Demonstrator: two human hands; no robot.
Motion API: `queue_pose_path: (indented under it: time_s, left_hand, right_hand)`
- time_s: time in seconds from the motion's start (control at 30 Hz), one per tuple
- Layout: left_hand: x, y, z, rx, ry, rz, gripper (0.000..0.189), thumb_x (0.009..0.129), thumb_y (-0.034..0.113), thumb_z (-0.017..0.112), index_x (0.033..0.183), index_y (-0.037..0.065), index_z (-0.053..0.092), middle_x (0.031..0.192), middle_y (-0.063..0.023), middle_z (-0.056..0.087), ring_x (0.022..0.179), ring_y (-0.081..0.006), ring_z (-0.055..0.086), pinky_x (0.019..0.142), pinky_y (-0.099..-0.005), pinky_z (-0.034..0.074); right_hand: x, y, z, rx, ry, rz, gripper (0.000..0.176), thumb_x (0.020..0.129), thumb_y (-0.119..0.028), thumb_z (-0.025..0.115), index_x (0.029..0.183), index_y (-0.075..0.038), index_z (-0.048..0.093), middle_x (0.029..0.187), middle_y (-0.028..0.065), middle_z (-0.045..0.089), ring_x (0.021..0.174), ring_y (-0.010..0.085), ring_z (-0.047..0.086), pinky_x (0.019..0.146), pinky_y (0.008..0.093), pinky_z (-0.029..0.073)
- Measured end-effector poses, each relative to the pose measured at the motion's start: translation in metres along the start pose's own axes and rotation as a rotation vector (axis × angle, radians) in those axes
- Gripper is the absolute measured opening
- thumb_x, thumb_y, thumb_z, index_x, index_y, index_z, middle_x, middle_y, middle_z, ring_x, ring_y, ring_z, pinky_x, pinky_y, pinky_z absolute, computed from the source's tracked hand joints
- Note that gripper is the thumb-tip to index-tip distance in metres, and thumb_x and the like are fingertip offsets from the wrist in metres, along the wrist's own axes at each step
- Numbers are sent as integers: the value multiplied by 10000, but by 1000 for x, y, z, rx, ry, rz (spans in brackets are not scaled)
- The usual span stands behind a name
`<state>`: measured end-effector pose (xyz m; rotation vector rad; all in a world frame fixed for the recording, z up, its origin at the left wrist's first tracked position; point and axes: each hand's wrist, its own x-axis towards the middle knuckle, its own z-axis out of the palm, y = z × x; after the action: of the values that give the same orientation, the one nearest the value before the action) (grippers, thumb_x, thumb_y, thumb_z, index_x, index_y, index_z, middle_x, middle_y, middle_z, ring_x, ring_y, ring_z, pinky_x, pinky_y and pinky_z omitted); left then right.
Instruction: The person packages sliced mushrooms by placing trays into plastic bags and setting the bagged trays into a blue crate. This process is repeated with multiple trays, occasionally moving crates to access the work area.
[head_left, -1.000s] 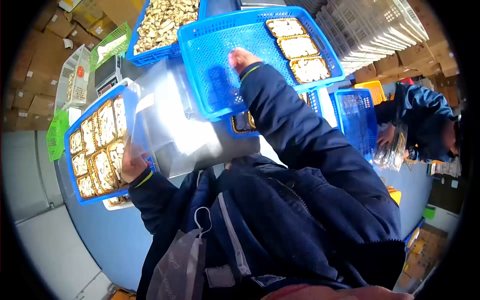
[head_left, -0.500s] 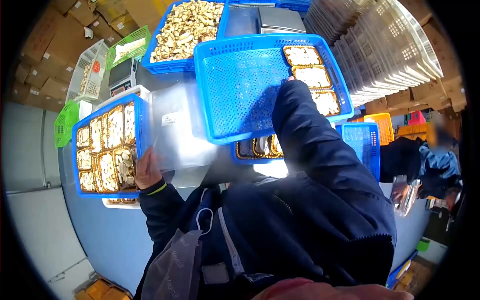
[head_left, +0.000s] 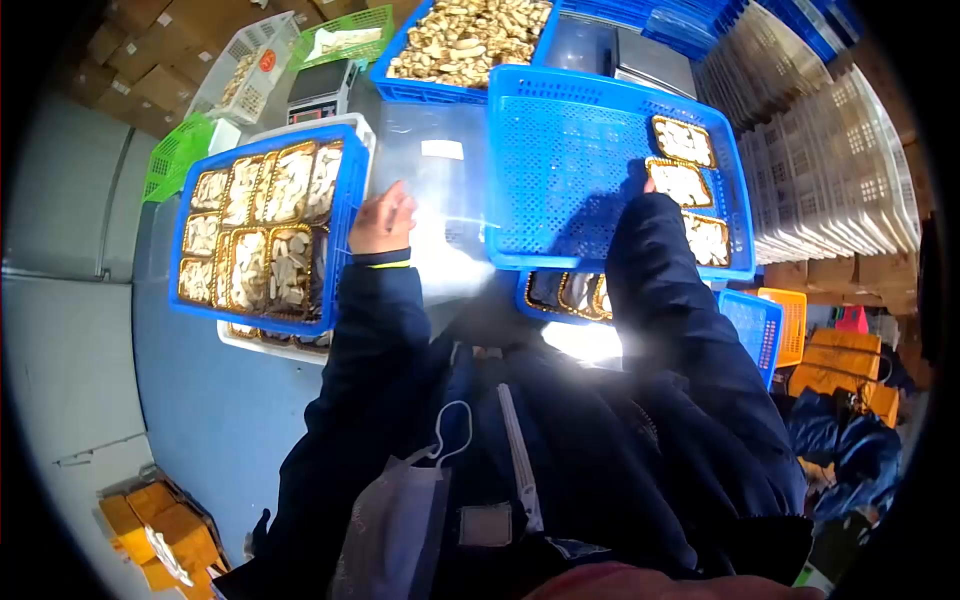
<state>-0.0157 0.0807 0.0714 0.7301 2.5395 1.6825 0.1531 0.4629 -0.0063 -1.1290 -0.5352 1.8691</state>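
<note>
My left hand (head_left: 383, 218) is open, fingers loosely bent and apart, holding nothing. It is over the clear plastic sheeting (head_left: 440, 185), beside the right wall of a blue crate (head_left: 345, 190) packed with brown trays of sliced mushrooms (head_left: 290, 183). My right hand (head_left: 650, 186) reaches into a second blue crate (head_left: 570, 150). A fingertip shows at the left edge of the middle mushroom tray (head_left: 680, 183); the sleeve hides the other fingers. Another mushroom tray (head_left: 683, 140) lies above it and a third (head_left: 706, 238) below, along the crate's right side.
A blue crate of loose mushrooms (head_left: 470, 50) stands at the back, with scales (head_left: 320, 95) to its left. Stacked white baskets (head_left: 835, 170) rise on the right. More trays (head_left: 580, 292) sit beneath the second crate. A co-worker (head_left: 850, 450) is at lower right.
My left hand has come away from the packed crate's right wall to over the plastic sheeting. My right hand stays by the middle tray. The view has shifted and turned.
</note>
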Motion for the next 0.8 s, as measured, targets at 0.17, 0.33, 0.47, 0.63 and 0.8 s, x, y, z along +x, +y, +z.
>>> queue_pose_path:
  time_s: [0.17,0.33,0.47,0.63,0.8]
  left_hand:
    - [-11,15,6,-48,23,-34,238,820,109,603,1047,38,612,920,-133,600,736,-175,643,619,-258,544]
    - [-9,3,13,-234,-4,-56,250,840,121,589,1071,27,598,956,-135,568,811,-185,627,644,-270,551]
    - [-5,-7,16,-281,1,-33,246,841,108,584,1075,35,599,921,-119,557,803,-180,622,645,-268,550]
    - [7,-39,23,-123,76,62,251,812,199,617,1022,64,635,896,-142,601,752,-220,636,649,-292,524]
    - [10,-28,18,276,160,186,287,773,294,635,949,69,660,854,-138,623,758,-285,618,686,-345,494]
  right_hand:
    - [-22,13,5,15,1,-4,169,855,-79,467,951,56,501,839,146,579,728,229,597,640,306,525]
    - [-46,26,7,25,6,-1,184,863,-75,455,966,72,496,857,163,583,747,241,605,653,310,532]
    - [-71,27,1,-3,-11,2,196,870,-72,445,978,84,492,871,177,585,761,251,612,664,313,538]
    - [-115,25,-8,-137,-85,8,228,849,-34,438,1009,125,470,856,219,583,786,300,617,694,387,546]
    - [-179,-6,-45,-396,-613,148,186,811,-26,487,963,68,539,821,179,621,690,229,634,615,279,526]
